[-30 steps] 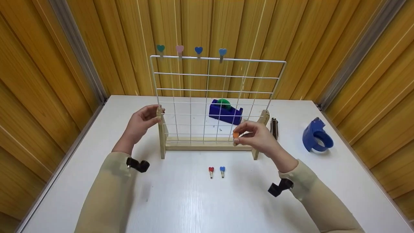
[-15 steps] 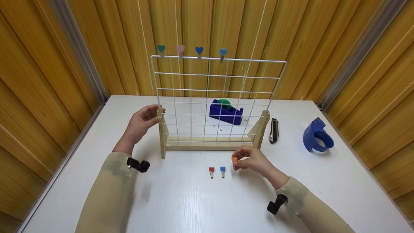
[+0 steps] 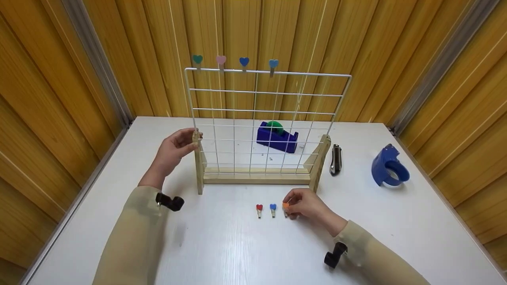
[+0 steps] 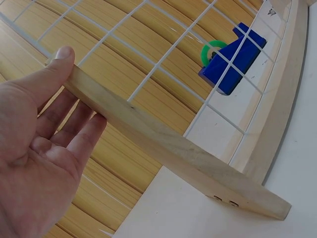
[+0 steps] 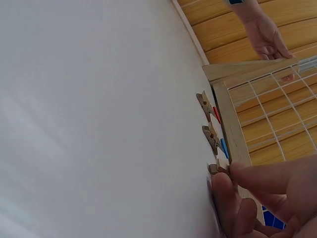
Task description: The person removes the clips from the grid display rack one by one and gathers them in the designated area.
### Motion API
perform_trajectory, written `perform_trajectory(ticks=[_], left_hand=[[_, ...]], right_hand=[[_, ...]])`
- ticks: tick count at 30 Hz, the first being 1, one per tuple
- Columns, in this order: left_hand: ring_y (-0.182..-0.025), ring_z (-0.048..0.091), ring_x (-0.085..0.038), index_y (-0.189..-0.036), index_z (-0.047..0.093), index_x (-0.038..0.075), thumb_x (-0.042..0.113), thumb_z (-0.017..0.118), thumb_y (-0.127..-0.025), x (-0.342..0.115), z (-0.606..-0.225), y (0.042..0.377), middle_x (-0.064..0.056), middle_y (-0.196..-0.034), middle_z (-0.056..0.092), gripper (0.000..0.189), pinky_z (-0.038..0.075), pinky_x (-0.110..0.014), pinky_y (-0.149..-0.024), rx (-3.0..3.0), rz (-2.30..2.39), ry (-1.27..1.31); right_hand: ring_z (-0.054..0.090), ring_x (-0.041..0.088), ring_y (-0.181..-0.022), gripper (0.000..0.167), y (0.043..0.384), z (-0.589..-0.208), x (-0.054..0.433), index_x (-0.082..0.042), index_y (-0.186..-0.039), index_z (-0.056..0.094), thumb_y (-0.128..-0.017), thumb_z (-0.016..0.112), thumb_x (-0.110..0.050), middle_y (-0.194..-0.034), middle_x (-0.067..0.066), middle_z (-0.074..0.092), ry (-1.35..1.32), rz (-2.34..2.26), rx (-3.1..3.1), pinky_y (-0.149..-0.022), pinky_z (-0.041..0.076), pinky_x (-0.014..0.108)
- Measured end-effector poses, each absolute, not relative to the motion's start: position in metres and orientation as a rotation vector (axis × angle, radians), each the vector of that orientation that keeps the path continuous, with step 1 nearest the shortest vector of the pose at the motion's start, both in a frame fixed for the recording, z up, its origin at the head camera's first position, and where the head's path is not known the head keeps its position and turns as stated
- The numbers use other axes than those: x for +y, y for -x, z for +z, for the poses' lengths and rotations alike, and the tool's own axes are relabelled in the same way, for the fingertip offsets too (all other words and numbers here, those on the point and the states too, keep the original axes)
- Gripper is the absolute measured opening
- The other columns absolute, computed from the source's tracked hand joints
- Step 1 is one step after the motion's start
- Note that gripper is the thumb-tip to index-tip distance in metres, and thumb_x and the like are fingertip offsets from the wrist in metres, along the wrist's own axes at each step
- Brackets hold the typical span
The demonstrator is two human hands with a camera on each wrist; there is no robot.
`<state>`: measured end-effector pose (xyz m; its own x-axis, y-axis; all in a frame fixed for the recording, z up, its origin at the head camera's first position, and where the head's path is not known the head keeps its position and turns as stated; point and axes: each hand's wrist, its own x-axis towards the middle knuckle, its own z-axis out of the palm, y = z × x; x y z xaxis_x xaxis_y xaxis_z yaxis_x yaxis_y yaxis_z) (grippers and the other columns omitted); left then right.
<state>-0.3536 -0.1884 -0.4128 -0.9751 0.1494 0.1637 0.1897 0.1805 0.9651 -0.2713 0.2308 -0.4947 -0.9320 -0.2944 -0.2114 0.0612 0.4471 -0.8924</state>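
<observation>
With its fingers and thumb, my left hand (image 3: 171,151) grips the top of the left wooden upright (image 4: 163,144) of a white wire grid stand (image 3: 255,93). My right hand (image 3: 307,205) pinches a small clothespin with an orange heart (image 3: 285,206) at the table surface, in front of the stand. In the right wrist view, fingers mostly cover that clothespin (image 5: 219,167). Left of it lie a blue-heart clothespin (image 3: 273,209) and a red-heart clothespin (image 3: 259,210). Along the grid's top bar, several heart clothespins are clipped: green (image 3: 197,59), pink (image 3: 221,60), dark blue (image 3: 244,61) and light blue (image 3: 273,63).
Behind the grid stands a dark blue tape dispenser (image 3: 277,137) with a green roll. A utility knife (image 3: 336,160) lies right of the stand. Farther right is a blue handheld tape dispenser (image 3: 389,166). Wood-patterned walls (image 3: 356,47) enclose the white table (image 3: 222,245).
My right hand has moved from the grid's lower right down and toward me, bringing the orange-heart clothespin to the table beside the blue one. My left hand has stayed on the upright.
</observation>
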Motion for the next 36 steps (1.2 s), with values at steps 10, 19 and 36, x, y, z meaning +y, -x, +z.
perform_trajectory(ticks=[10, 19, 36], left_hand=[[-0.132, 0.059, -0.019, -0.145, 0.056, 0.014, 0.016, 0.070, -0.099, -0.188, -0.414, 0.355, -0.009, -0.145, 0.062, 0.048, 0.052, -0.018, -0.105, -2.372, -1.994, 0.344], [-0.134, 0.058, -0.021, -0.147, 0.054, 0.010, 0.012, 0.069, -0.099, -0.187, -0.413, 0.355, -0.009, -0.145, 0.062, 0.050, 0.052, -0.020, -0.106, -2.363, -2.005, 0.340], [-0.127, 0.061, -0.012, -0.145, 0.055, 0.013, 0.016, 0.070, -0.098, -0.188, -0.414, 0.354, -0.009, -0.144, 0.061, 0.049, 0.052, -0.018, -0.105, -2.359, -2.008, 0.360]], right_hand=[[0.066, 0.011, -0.063, 0.020, 0.272, -0.495, 0.228, 0.006, -0.105, 0.071, -0.085, 0.075, 0.004, -0.083, 0.008, 0.068, 0.187, -1.384, 2.434, -0.060, 0.058, 0.024], [0.067, 0.011, -0.064, 0.025, 0.273, -0.492, 0.230, 0.007, -0.109, 0.067, -0.085, 0.074, 0.003, -0.085, 0.009, 0.069, 0.207, -1.382, 2.413, -0.062, 0.059, 0.024], [0.071, 0.013, -0.067, 0.035, 0.279, -0.452, 0.239, 0.006, -0.118, 0.067, -0.088, 0.078, -0.009, -0.091, 0.007, 0.066, 0.214, -1.380, 2.533, -0.074, 0.064, 0.038]])
